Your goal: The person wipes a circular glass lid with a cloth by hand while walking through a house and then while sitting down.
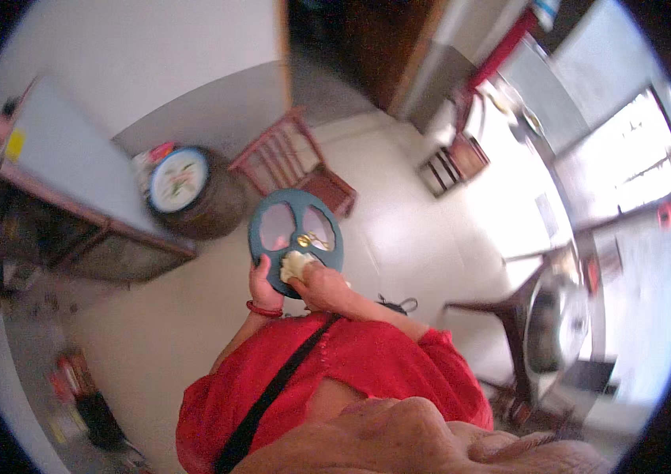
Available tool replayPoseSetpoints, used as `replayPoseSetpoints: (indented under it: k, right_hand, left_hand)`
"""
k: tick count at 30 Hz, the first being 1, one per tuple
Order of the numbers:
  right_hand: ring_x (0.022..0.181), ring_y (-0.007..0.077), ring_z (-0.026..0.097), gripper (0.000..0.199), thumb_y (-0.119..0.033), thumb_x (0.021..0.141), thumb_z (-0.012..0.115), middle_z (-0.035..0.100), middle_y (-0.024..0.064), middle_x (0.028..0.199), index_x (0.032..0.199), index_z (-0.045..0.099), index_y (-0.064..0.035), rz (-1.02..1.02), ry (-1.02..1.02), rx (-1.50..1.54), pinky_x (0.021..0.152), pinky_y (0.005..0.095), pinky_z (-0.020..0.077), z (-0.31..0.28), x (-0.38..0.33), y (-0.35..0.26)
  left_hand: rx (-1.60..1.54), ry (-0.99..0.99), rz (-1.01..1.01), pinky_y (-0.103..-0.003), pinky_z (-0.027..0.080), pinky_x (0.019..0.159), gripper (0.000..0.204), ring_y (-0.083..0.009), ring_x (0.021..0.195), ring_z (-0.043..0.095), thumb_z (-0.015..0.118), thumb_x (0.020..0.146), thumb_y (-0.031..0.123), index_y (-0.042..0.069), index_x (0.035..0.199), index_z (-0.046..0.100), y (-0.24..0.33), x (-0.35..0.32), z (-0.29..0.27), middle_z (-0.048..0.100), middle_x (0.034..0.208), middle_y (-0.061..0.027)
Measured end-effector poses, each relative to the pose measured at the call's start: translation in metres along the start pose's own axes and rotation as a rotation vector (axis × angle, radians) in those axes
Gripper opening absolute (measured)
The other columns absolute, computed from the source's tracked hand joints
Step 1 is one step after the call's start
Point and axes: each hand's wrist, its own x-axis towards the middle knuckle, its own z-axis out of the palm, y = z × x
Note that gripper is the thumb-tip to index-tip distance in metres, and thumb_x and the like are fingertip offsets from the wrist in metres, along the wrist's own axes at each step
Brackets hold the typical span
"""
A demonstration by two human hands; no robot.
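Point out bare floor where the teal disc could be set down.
Bare floor lies between the red chair and the dark table. It is crowded at the barrel and along the cluttered left edge.

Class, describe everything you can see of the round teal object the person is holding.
The round teal object is a flat disc with three pale cut-out windows between spokes and a small gold piece at its hub. It is held up, tilted, above the pale floor. The left hand grips its lower rim; the right hand presses a pale cloth against its lower face.
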Motion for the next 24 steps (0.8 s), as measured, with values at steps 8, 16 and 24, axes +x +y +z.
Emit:
replayPoseSetpoints:
  k: [8, 16, 24]
  right_hand:
    - [0.073, 0.0322, 0.061, 0.036, -0.031, 0.079, 0.065, 0.055, 0.0146, 0.087, 0.102, 0.058, -0.0049, 0.027, 0.445, 0.016, 0.061, 0.0409, 0.0512, -0.044, 0.010, 0.041]
    - [0.085, 0.0353, 0.061, 0.044, -0.034, 0.077, 0.068, 0.053, 0.0196, 0.104, 0.106, 0.054, -0.0040, 0.213, 0.475, 0.179, 0.072, 0.0465, 0.0504, -0.046, -0.031, 0.170]
    - [0.096, 0.0185, 0.059, 0.057, -0.023, 0.080, 0.070, 0.058, 0.0101, 0.112, 0.126, 0.044, -0.0018, 0.494, 1.051, 1.199, 0.084, 0.0343, 0.0486, -0.148, -0.030, 0.329]
  left_hand:
    - [-0.085, -0.101, -0.417, -0.043, 0.031, 0.106, 0.055, -0.0294, 0.125, 0.042, 0.037, 0.097, 0.043, 0.010, 0.141, 0.031, -0.053, 0.051, 0.030, 0.040, 0.140, -0.0127]
    - [0.036, -0.153, -0.402, -0.052, 0.032, 0.105, 0.066, -0.0352, 0.130, 0.036, 0.053, 0.090, 0.043, 0.019, 0.144, 0.024, -0.090, 0.114, 0.070, 0.033, 0.144, -0.0189]
    - [0.025, -0.425, -0.645, -0.053, 0.038, 0.101, 0.068, -0.0381, 0.127, 0.039, 0.059, 0.087, 0.039, 0.021, 0.144, 0.026, -0.177, 0.210, 0.131, 0.035, 0.142, -0.0219]
